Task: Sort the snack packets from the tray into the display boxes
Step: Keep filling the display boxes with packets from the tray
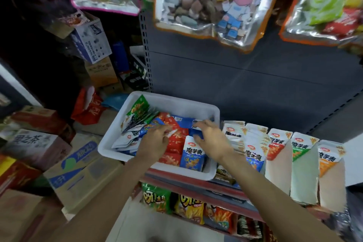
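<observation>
Head view: white tray (200, 108) of snack packets (193, 153) set on shelf beside display boxes (302, 165). Left hand (155, 141) fingers spread over red packets; right hand (210, 135) fingers pinching blue packet (184, 122).

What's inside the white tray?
The white tray holds snack packets: red ones, blue ones, white ones and a green one. Both hands cover some, and lower layers are hidden.
</observation>
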